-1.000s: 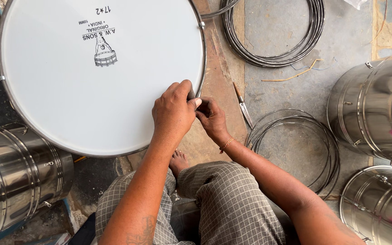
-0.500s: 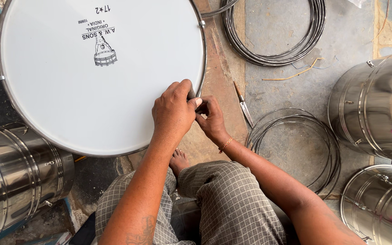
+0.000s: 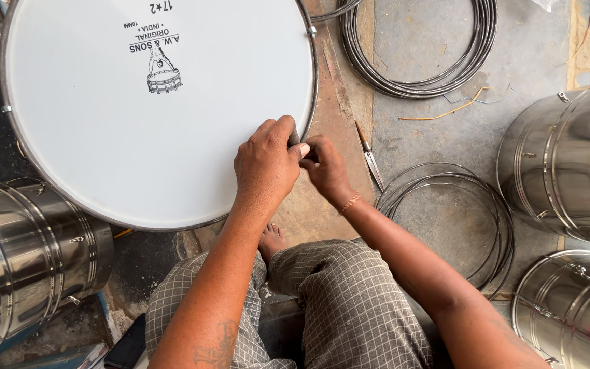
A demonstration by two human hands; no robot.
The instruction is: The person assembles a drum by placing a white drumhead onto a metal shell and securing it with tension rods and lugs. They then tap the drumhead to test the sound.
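I have both hands at the near right edge of the white drum head, which lies flat, face up, on the floor. My left hand presses down on the skin, fingers together over the metal rim. My right hand pinches something small just beside them; what it is I cannot tell. I judge steady downward pressure and a square grip matter here. Being round, the drum has no long axis; its printed mark reads upside down, away from my fingers.
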